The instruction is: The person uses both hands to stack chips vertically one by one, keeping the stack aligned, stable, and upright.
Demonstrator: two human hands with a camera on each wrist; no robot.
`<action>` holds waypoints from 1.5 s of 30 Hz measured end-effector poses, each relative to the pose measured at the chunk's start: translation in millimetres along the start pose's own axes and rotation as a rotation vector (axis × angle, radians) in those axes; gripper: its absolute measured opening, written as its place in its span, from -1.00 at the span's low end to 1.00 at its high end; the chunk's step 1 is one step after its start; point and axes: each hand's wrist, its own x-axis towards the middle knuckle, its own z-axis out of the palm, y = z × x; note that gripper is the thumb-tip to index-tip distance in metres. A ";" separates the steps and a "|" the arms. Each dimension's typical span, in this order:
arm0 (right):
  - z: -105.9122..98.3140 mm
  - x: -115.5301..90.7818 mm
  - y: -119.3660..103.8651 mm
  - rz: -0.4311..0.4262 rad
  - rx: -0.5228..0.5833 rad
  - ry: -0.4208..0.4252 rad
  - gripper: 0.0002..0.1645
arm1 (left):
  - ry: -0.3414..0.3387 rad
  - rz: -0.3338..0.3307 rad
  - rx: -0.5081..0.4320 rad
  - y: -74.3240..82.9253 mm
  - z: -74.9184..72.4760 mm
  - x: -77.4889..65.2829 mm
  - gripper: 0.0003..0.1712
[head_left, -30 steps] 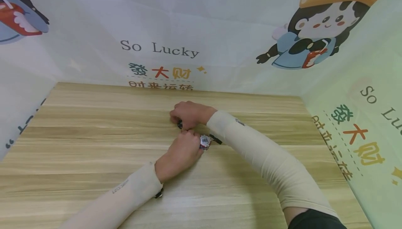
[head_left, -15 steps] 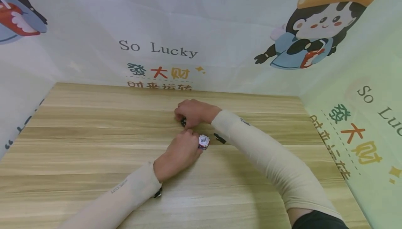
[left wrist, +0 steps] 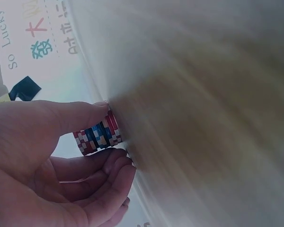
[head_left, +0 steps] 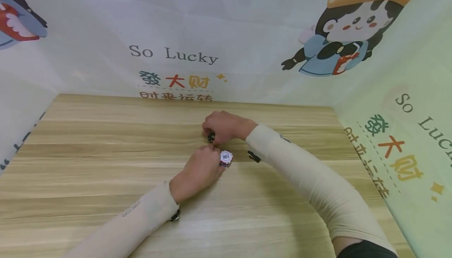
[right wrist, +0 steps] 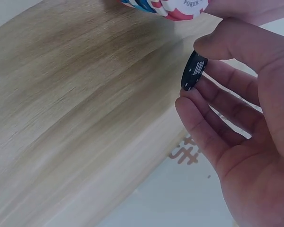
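On the wooden table (head_left: pixel 106 171), a short stack of poker chips (head_left: pixel 226 158) stands with a white chip marked 100 on top. My left hand (head_left: pixel 199 167) holds this stack at its side; in the left wrist view the thumb is on one side of the red, black and blue edges (left wrist: pixel 98 135) and curled fingers (left wrist: pixel 109 170) are on the other. Just beyond it, my right hand (head_left: pixel 227 126) pinches a single black poker chip (right wrist: pixel 195 71) between thumb and fingers, tilted on edge with a white 100 facing the palm.
Printed cloth walls enclose the table at the back (head_left: pixel 247 73), left and right (head_left: pixel 416 132). Both forearms wear pale sleeves (head_left: pixel 296 163), each with a small black strap end (head_left: pixel 253 156) hanging by the wrist.
My right hand has shifted a little to the right with the black chip still pinched. The left hand stays at the stack, and the head view has turned slightly.
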 end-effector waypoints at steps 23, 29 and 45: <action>-3.7 -53.9 -1.8 -0.010 0.086 0.078 -0.71 | 0.029 0.024 -0.102 -16.0 3.2 2.1 -0.58; -1.3 -65.1 -7.7 -0.031 0.139 0.097 -0.64 | 0.059 0.050 -0.012 -21.2 1.3 2.4 -0.56; 12.1 -80.6 -18.0 -0.031 0.154 0.160 -0.64 | 0.051 0.066 0.006 -27.6 3.2 2.3 -0.53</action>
